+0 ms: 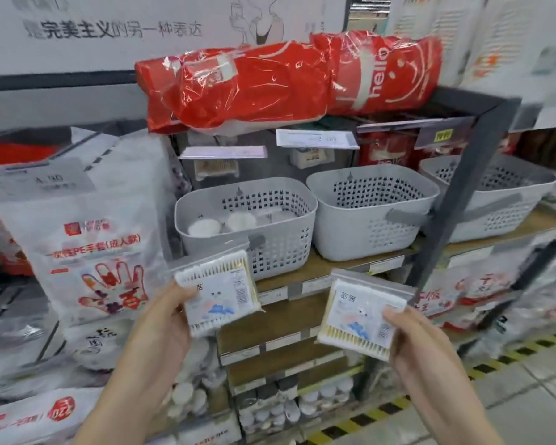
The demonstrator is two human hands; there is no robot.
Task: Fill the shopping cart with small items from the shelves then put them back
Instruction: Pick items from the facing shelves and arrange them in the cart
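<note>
we note both forearms raised from the lower edge toward the shelf. the left hand (166, 319), at 7 o'clock, pinches a flat clear-wrapped cotton swab pack (217, 295) by its left edge, thumb on the face. the right hand (413, 338), at 5 o'clock, grips a second swab pack (361, 316) the same way at its right edge. both packs hang in front of the wooden shelf edge (318, 277), below three grey perforated plastic baskets (371, 213). crinkled red glossy bags (270, 88) lie at 12 o'clock.
</note>
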